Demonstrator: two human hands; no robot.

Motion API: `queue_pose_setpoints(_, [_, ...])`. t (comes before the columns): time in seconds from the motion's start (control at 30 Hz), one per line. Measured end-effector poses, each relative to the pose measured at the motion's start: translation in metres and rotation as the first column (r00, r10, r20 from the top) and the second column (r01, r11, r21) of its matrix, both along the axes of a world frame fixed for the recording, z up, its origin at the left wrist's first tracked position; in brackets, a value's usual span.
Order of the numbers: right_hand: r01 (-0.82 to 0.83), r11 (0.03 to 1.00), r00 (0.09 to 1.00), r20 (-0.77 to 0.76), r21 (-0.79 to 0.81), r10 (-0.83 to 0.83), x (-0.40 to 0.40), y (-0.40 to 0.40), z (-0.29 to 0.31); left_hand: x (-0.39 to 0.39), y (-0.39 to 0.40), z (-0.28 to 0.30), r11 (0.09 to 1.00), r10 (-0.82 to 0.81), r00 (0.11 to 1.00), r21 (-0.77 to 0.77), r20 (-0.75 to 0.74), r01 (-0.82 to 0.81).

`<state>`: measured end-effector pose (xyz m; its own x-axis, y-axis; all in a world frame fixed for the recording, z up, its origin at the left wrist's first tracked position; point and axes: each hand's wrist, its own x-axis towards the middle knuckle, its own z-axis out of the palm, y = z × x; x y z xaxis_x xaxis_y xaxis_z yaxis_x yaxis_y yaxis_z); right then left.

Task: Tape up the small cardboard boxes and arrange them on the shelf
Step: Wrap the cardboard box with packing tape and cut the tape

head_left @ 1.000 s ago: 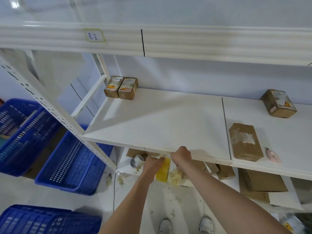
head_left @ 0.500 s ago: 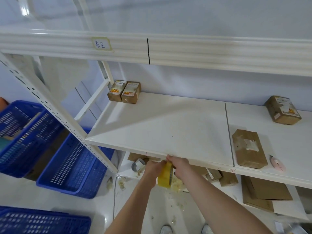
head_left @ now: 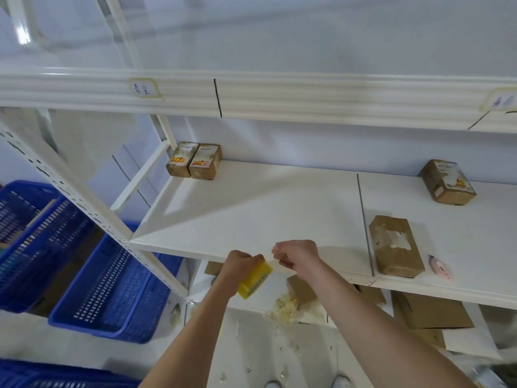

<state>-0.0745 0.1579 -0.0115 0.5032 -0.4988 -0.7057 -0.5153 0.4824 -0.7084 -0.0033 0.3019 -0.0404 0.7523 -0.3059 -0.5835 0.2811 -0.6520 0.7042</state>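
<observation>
Tape drawn out, untaped box lying off to the right

Hands are meeting just in front of the shelf's front edge (head_left: 251,252). The left hand (head_left: 237,266) is gripping a yellow tape roll (head_left: 255,279), fingers curled round it, while the right hand (head_left: 298,256) is pinching what looks like the free end of clear tape (head_left: 270,261), stretched in a short span between the two; the tape itself is almost too faint to make out.

The likeliest box to be taped next, a brown cardboard box with a torn label patch (head_left: 396,245), is lying on the shelf to the right of both hands and slightly beyond them. Its long axis is running away from the person, front to back, tipped a little leftward at the far end. The right hand is the nearer one; the left, carrying the roll, is sitting farther off.

So the coming move is probably a sideways carry to the right, with the strip being laid along the box's length.

Two labelled boxes (head_left: 194,161) are standing side by side, touching, far ahead and to the left of the hands. Another labelled box (head_left: 447,182) is sitting far right, beyond the torn-label one.
</observation>
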Motion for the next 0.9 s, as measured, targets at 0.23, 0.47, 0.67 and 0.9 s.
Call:
queue_pose_setpoints(0.23, [-0.067, 0.997, 0.995, 0.076, -0.042, 0.07, -0.026, -0.06, 0.027, -0.001, -0.05, 0.021, 0.989, -0.145, 0.985, 0.016, 0.096, 0.144])
queue_pose_setpoints(0.47, [-0.034, 0.993, 0.996, 0.083, -0.111, 0.044, -0.065, -0.128, 0.052, -0.014, -0.116, 0.045, 0.952, -0.27, 0.957, -0.116, 0.111, 0.282])
queue_pose_setpoints(0.67, [-0.037, 0.99, 0.994, 0.097, -0.136, 0.051, -0.105, -0.182, 0.075, -0.041, -0.168, 0.058, 0.845, -0.494, 0.861, -0.167, 0.118, 0.508])
queue_pose_setpoints(0.9, [-0.024, 0.973, 0.995, 0.084, -0.23, 0.044, -0.14, -0.241, 0.084, -0.067, -0.228, 0.065, 0.793, -0.575, 0.797, -0.117, 0.182, 0.598])
